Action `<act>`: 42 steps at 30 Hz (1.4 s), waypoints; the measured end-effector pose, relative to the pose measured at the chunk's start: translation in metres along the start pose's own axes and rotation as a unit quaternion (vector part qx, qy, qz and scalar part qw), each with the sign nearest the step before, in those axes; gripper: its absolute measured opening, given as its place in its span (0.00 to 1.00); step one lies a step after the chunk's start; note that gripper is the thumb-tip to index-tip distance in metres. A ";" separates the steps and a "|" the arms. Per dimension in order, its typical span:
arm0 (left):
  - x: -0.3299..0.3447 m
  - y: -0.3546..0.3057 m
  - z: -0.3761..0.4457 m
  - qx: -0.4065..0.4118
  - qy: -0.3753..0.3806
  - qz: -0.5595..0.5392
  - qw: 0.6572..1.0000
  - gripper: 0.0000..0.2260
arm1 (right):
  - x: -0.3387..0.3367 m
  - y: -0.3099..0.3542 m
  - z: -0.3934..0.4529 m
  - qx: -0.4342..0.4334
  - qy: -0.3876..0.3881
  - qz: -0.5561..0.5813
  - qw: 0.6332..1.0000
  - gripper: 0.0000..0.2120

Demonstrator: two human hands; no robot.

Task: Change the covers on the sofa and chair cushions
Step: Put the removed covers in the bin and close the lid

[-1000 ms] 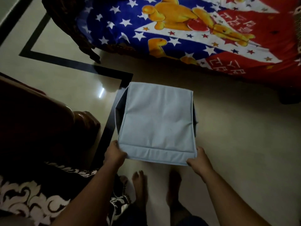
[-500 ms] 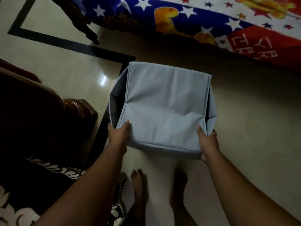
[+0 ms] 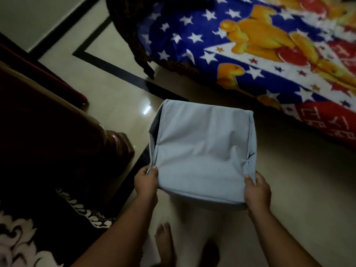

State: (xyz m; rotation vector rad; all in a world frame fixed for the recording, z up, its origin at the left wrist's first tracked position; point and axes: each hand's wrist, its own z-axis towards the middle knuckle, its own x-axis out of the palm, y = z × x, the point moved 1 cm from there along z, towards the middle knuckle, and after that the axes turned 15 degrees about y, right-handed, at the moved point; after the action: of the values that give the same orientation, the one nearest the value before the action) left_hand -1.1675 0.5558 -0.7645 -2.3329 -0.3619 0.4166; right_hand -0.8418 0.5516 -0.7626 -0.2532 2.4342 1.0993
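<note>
From my head view, my left hand (image 3: 146, 181) and right hand (image 3: 257, 189) have slid back to the near corners of the grey cushion cover (image 3: 204, 151), fingers clamped on cloth. It hangs over the floor (image 3: 289, 180), slack now, so I judge it empty and ready to fit.

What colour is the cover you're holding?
Plain pale grey-blue cover, no pattern; the head view shows it best.

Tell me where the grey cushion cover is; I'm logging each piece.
In the head view's centre, the grey cushion cover is held above the floor by the left hand and right hand, near the star-print blanket.
</note>
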 end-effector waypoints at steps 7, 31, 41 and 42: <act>-0.022 -0.056 0.069 0.016 -0.081 -0.128 0.988 0.05 | 0.061 0.182 0.098 -0.109 0.082 -0.138 0.981 0.15; -0.117 -0.216 0.312 -0.078 -0.180 -0.129 0.972 0.14 | 0.390 0.470 0.251 -0.262 0.345 -0.519 0.737 0.47; -0.109 -0.233 0.287 -0.046 -0.157 -0.103 0.981 0.33 | 0.370 0.475 0.223 -0.287 0.420 -0.337 0.792 0.38; -0.108 -0.240 0.275 -0.033 -0.154 -0.120 0.980 0.33 | 0.362 0.480 0.214 -0.281 0.434 -0.308 0.799 0.37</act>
State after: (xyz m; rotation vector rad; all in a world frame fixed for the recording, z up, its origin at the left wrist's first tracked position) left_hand -1.4074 0.8520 -0.7626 -2.2529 -0.8079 0.6571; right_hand -1.2555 1.0374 -0.7396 -1.9631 2.2391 1.5399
